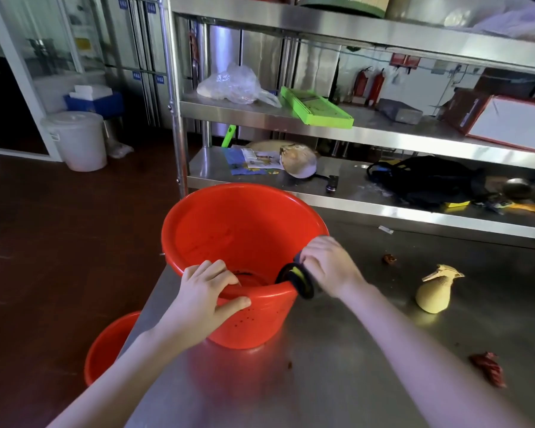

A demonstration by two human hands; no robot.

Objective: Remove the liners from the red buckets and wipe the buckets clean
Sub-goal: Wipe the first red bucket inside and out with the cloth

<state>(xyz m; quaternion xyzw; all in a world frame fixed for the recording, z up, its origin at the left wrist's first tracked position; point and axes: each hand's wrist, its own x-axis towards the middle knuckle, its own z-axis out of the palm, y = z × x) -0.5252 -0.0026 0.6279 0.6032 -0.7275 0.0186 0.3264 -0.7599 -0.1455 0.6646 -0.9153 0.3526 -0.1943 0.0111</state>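
Observation:
A red bucket [241, 230] stands on the steel table [368, 366] near its left edge, with no liner in it and dark specks on its wall. My left hand [204, 298] grips the near rim, fingers inside and thumb outside. My right hand [328, 264] presses a dark cloth with a yellow patch [297, 278] against the rim at the right. A second red bucket [108, 344] sits on the floor, partly hidden by the table.
A yellow paper bundle [434, 291] and red scraps [488, 367] lie on the table at the right. Behind stands a steel shelf rack [291, 118] with a plastic bag, a green slicer, and a black bag. A white lidded bucket [78, 139] is on the floor far left.

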